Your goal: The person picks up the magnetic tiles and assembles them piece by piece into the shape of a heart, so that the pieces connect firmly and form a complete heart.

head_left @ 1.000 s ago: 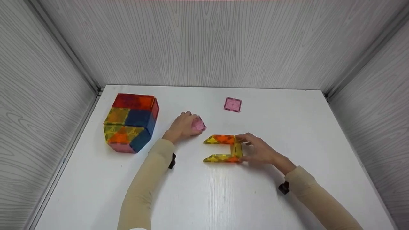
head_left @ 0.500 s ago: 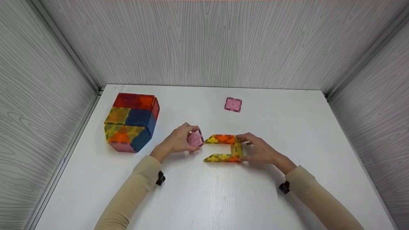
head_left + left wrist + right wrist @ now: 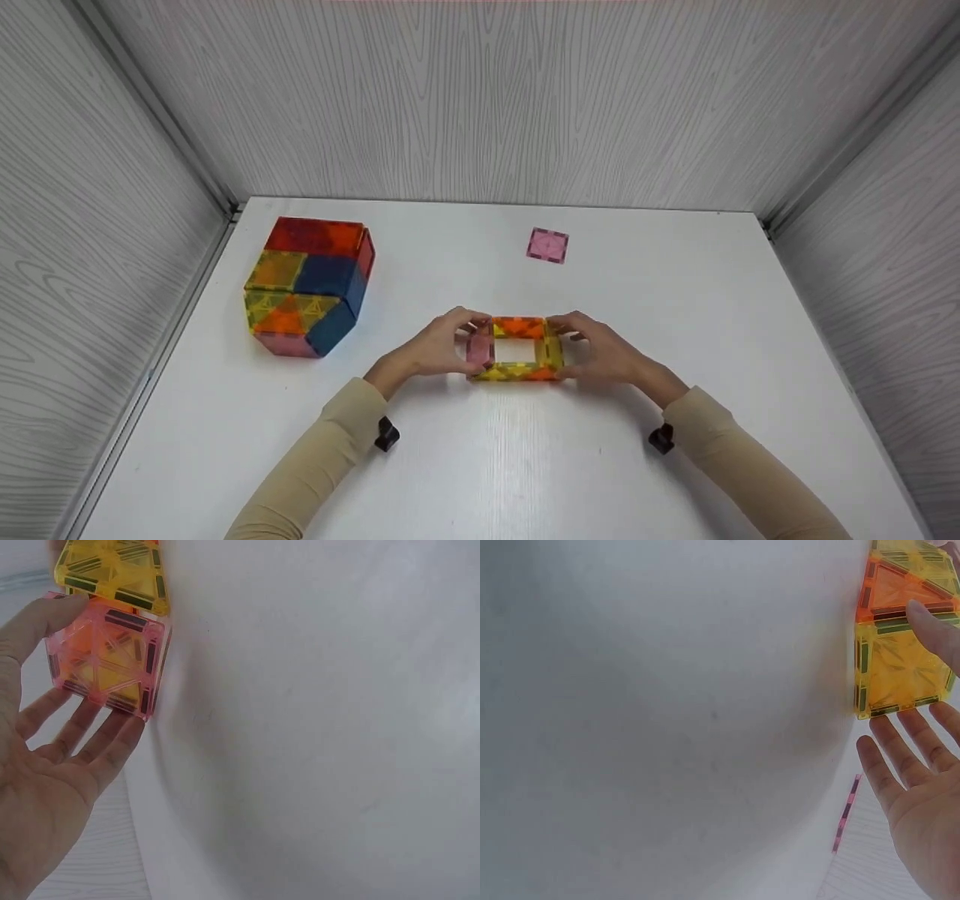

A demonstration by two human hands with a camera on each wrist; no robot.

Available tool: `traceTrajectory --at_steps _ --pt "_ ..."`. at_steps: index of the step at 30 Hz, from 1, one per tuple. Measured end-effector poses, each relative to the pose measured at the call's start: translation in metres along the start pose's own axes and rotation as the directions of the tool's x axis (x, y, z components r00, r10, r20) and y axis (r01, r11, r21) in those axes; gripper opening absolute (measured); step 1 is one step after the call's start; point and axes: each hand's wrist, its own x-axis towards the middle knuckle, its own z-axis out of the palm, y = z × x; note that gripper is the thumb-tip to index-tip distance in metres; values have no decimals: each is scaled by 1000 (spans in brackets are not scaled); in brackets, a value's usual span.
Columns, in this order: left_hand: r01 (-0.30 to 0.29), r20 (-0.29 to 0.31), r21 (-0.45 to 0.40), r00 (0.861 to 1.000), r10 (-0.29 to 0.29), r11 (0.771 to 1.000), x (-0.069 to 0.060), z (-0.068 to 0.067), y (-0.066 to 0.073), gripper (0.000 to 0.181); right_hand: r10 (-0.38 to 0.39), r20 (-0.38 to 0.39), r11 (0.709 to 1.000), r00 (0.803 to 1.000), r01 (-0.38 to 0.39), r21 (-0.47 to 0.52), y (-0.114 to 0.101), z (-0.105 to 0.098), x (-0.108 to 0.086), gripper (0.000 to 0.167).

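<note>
A pink square magnetic tile [image 3: 105, 660] stands upright at the left end of a small frame of yellow and orange magnetic tiles [image 3: 517, 371]. My left hand [image 3: 439, 345] holds the pink tile by opposite edges, thumb on one side and fingers on the other. At the frame's right end stands a yellow square tile [image 3: 904, 664]. My right hand [image 3: 607, 349] holds that end between thumb and fingers. In the head view the four-sided ring looks closed around a bare patch of table.
A larger block of red, orange, yellow, blue and pink tiles [image 3: 326, 276] stands on the table's left side. One more pink square tile [image 3: 547, 245] lies flat toward the back. Grey wood-grain panels [image 3: 480, 105] border the white table [image 3: 517, 465] at the back and sides.
My left hand has brought the pink tile down and right, onto the frame's left end, where the gap was. The frame and my right hand have shifted slightly left.
</note>
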Motion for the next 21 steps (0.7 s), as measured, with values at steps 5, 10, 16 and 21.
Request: traceTrajectory --at_steps 5,10,16,21 --pt "-12 -19 10 1000 12 1000 -1 1 -1 83 -9 -1 1000 1000 9 18 -1 2 3 83" --pt "18 -38 19 999 -17 1000 -2 4 -1 84 -16 -6 1000 1000 16 13 2 -4 4 84" --pt "-15 -39 18 999 16 1000 -2 6 -2 82 -14 -86 1000 996 15 9 9 -23 14 80" --pt "-27 -40 15 999 28 1000 -4 5 -3 82 12 -165 980 986 -45 -194 21 -34 42 70"
